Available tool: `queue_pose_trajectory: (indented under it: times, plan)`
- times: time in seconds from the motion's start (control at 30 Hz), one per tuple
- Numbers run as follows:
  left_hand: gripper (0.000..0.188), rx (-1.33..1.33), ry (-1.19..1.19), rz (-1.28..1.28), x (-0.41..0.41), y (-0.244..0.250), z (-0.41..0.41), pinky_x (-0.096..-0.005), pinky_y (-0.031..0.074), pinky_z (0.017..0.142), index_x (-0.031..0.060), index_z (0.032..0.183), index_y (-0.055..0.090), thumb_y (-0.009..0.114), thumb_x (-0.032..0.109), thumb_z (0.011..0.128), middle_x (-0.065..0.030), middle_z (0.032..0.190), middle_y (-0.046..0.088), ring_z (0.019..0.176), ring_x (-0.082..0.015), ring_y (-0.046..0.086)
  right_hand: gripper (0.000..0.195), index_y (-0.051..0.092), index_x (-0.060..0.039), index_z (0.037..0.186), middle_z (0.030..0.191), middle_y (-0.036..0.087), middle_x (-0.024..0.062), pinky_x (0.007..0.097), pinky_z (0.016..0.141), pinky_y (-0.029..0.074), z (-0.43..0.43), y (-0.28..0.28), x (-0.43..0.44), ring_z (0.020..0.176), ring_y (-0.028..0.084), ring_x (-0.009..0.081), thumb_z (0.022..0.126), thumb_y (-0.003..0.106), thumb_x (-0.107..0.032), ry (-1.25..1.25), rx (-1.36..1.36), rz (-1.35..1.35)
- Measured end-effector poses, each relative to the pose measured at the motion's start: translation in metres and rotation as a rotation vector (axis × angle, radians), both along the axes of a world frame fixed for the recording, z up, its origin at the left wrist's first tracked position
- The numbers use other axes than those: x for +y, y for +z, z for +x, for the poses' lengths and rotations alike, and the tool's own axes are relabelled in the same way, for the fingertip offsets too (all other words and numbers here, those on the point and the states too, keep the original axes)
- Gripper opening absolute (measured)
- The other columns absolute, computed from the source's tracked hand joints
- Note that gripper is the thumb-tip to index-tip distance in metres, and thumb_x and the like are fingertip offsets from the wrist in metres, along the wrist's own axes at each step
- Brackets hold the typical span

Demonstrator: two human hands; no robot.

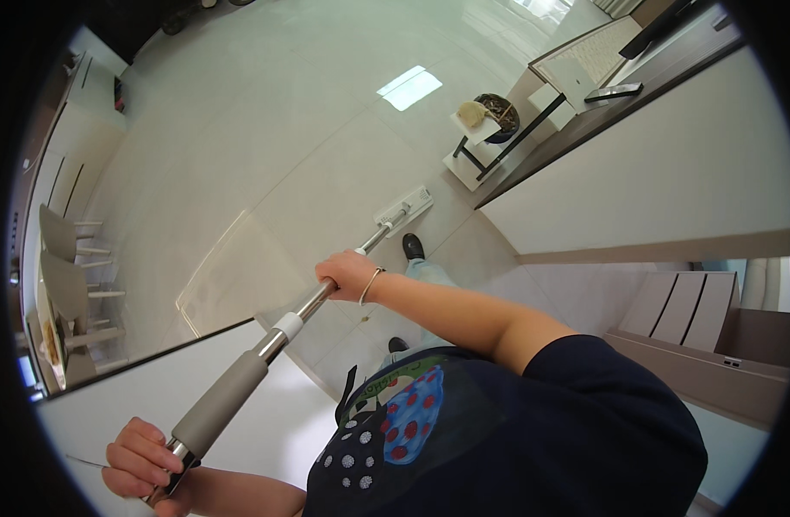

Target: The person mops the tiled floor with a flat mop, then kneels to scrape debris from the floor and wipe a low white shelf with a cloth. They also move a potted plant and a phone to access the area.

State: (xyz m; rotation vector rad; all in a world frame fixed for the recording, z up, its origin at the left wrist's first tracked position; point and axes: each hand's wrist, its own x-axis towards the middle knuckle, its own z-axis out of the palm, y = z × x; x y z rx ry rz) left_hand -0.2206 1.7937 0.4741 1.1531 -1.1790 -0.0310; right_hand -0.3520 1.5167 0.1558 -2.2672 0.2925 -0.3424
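Note:
A flat mop runs diagonally across the head view, its metal pole (314, 300) sloping down to the tiled floor. My right hand (351, 276), with a bracelet at the wrist, grips the pole around its middle. My left hand (142, 459) is closed around the top end, just above the grey foam grip (220, 406). The white rectangular mop head (404, 210) rests on the floor beside the toe of my black shoe (413, 246). Its underside is hidden.
A low white wall (640, 161) with a dark ledge stands at the right. Beside it are a small white stand (470, 169) and a dark round pot (498, 113). Chairs (62, 278) line the left. Another white partition (239, 362) lies under the handle. A small scrap (365, 319) lies near my feet.

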Motion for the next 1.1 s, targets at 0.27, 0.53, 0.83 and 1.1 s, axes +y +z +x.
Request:
queue_pose_trajectory:
  times: [0.27,0.53,0.83,1.1]
  plan:
    - [0.040,0.214,0.021,-0.023,-0.190,0.015,0.056,-0.0309,0.037,0.082,0.0179,0.082,0.042,0.077,0.036,0.083,0.0041,0.074,0.039,0.067,-0.0084,0.043,0.017,0.056,-0.0149,0.077,0.069,0.062,0.0065,0.0450,0.065,0.047,0.029,-0.003,-0.151,0.071,0.063,0.0320,0.075,0.071,-0.023,0.018,0.053,0.128]
    - [0.039,0.258,-0.074,0.065,-0.318,0.037,0.107,-0.0314,0.039,0.079,0.0157,0.085,0.043,0.079,0.029,0.084,0.0033,0.077,0.044,0.066,-0.0093,0.046,0.020,0.057,-0.0132,0.077,0.070,0.064,0.0078,0.0468,0.065,0.048,0.054,0.006,-0.240,0.071,0.064,0.0336,0.076,0.072,-0.026,-0.092,0.055,0.194]
    - [0.056,0.274,-0.453,0.171,-0.433,0.030,0.196,-0.0305,0.043,0.076,0.0146,0.087,0.044,0.087,0.047,0.072,0.0020,0.079,0.046,0.067,-0.0112,0.052,0.036,0.055,-0.0125,0.076,0.069,0.063,0.0071,0.0449,0.062,0.048,0.081,0.001,-0.303,0.070,0.063,0.0326,0.077,0.078,-0.041,-0.274,0.143,0.267]
    - [0.046,0.266,-1.147,0.231,-0.470,0.018,0.249,-0.0402,0.054,0.081,0.0092,0.087,0.050,0.089,0.031,0.074,-0.0039,0.081,0.054,0.066,-0.0189,0.062,0.040,0.054,-0.0083,0.076,0.071,0.060,0.0097,0.0428,0.062,0.046,0.103,-0.034,-0.296,0.070,0.060,0.0328,0.073,0.083,-0.035,-0.434,0.238,0.301]
